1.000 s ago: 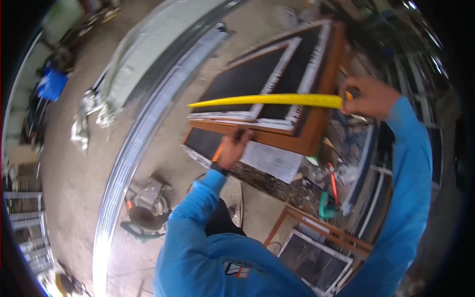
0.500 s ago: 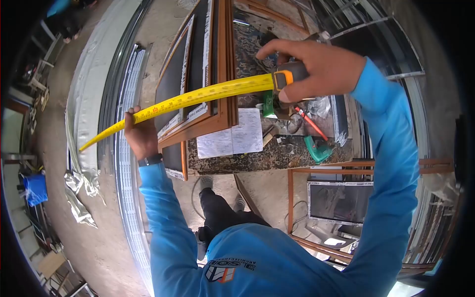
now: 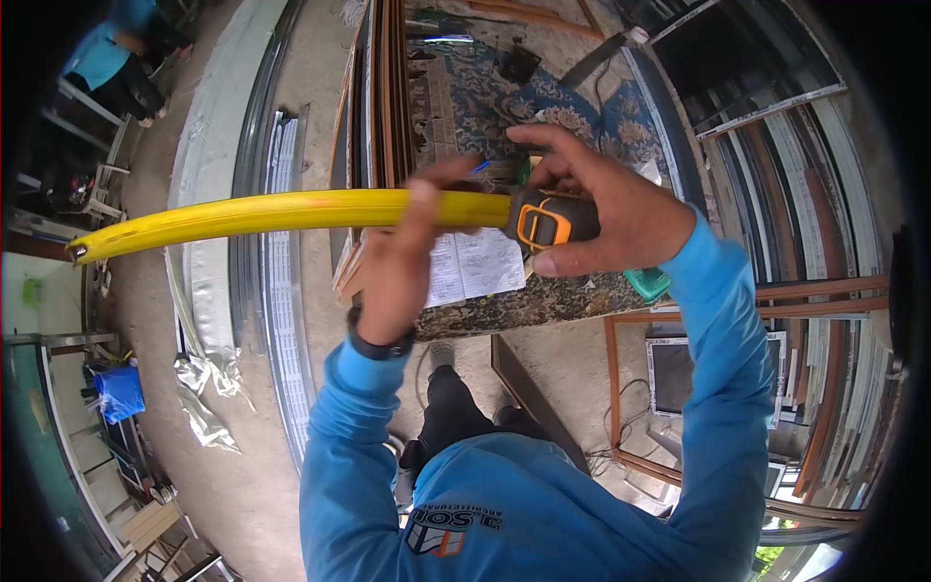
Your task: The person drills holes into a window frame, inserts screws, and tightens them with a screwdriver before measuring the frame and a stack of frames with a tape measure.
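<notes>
My right hand (image 3: 621, 209) is wrapped round the dark case of a tape measure (image 3: 545, 228) with an orange-framed front. From the case a long yellow blade (image 3: 262, 211) runs out to the left, its hooked tip free in the air and slightly drooping. My left hand (image 3: 393, 267), blurred by motion, is round the blade close to the case, one finger crossing over it. Below the blade, printed and handwritten paper sheets (image 3: 475, 267) lie on the worn worktable (image 3: 543, 312). Brown frames (image 3: 385, 107) stand on edge behind the left hand.
A green tool (image 3: 648, 283) lies partly hidden under my right wrist. Long wrapped profiles (image 3: 281, 242) lie on the floor to the left. More profiles (image 3: 824, 194) and a dark panel (image 3: 747, 58) are at right. Another person (image 3: 112, 63) stands at the upper left.
My left hand has slid right along the blade, nearer the case. The blade is now more level, its tip farther left. My view has shifted, showing more of the patterned tabletop and the other person.
</notes>
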`<action>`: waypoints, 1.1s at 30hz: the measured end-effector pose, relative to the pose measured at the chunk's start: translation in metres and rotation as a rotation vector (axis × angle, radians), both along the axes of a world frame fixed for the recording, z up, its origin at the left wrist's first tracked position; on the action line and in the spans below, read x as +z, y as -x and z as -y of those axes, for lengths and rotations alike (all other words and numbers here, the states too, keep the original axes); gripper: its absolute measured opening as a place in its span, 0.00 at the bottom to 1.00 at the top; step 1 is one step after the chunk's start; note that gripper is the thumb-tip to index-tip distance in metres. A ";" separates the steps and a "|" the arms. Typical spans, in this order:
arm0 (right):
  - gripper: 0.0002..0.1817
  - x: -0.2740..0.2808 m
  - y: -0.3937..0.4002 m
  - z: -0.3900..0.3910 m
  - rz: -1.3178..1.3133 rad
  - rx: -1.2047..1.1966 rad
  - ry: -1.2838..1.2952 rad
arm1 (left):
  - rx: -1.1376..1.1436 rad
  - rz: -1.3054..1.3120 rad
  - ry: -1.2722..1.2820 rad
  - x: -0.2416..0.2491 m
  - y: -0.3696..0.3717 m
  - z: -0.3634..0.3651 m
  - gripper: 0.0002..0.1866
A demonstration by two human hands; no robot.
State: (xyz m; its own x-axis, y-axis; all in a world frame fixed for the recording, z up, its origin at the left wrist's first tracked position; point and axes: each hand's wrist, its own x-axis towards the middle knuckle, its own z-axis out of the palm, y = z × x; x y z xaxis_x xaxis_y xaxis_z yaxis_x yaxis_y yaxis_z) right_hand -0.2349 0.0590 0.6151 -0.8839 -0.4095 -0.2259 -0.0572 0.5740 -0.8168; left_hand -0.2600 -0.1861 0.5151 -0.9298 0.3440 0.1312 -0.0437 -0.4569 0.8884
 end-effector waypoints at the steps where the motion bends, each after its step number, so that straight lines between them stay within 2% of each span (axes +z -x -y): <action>1: 0.63 -0.004 -0.007 -0.002 -0.021 -0.019 0.044 | -0.038 0.006 0.021 0.002 -0.007 -0.009 0.27; 3: 0.66 -0.011 -0.016 -0.009 -0.047 -0.062 0.109 | -0.111 0.022 0.062 0.006 -0.019 -0.019 0.25; 6: 0.64 -0.026 -0.026 -0.032 -0.026 -0.151 0.183 | -0.448 -0.171 0.424 0.003 -0.022 0.024 0.19; 7: 0.59 -0.022 -0.030 -0.033 0.127 -0.320 0.137 | -0.501 -0.167 0.479 -0.003 -0.025 0.042 0.17; 8: 0.58 -0.034 -0.029 -0.042 0.112 -0.329 0.125 | -0.557 -0.161 0.531 -0.013 -0.029 0.059 0.15; 10: 0.55 -0.084 -0.020 -0.068 0.092 -0.349 0.095 | -0.327 0.006 0.356 -0.037 -0.042 0.082 0.12; 11: 0.57 -0.105 -0.013 -0.072 0.123 -0.396 0.055 | -0.192 0.108 0.379 -0.036 -0.042 0.090 0.11; 13: 0.61 -0.153 0.006 -0.074 0.180 -0.480 -0.027 | 0.127 0.098 0.463 -0.052 -0.035 0.101 0.13; 14: 0.61 -0.188 0.018 -0.073 0.078 -0.495 -0.065 | 0.302 0.110 0.507 -0.059 -0.031 0.102 0.13; 15: 0.60 -0.224 0.030 -0.070 -0.022 -0.512 -0.101 | 0.345 0.125 0.500 -0.066 -0.028 0.102 0.14; 18: 0.55 -0.314 0.074 -0.061 -0.333 -0.360 -0.257 | 0.414 0.156 0.492 -0.078 -0.020 0.097 0.14; 21: 0.48 -0.336 0.100 -0.029 -0.360 -0.481 -0.580 | 0.368 0.090 0.540 -0.088 -0.020 0.090 0.13; 27: 0.36 -0.374 0.140 -0.027 -0.513 -0.399 -0.853 | 0.421 -0.024 0.733 -0.108 -0.002 0.095 0.18; 30: 0.30 -0.376 0.143 -0.041 -0.392 -0.409 -0.795 | 0.404 -0.101 0.807 -0.119 0.012 0.097 0.19; 32: 0.27 -0.349 0.119 -0.046 -0.575 -0.509 -0.449 | 0.405 -0.189 0.830 -0.135 0.024 0.096 0.21; 33: 0.25 -0.332 0.101 -0.047 -0.665 -0.551 -0.271 | 0.410 -0.153 0.800 -0.136 0.027 0.092 0.22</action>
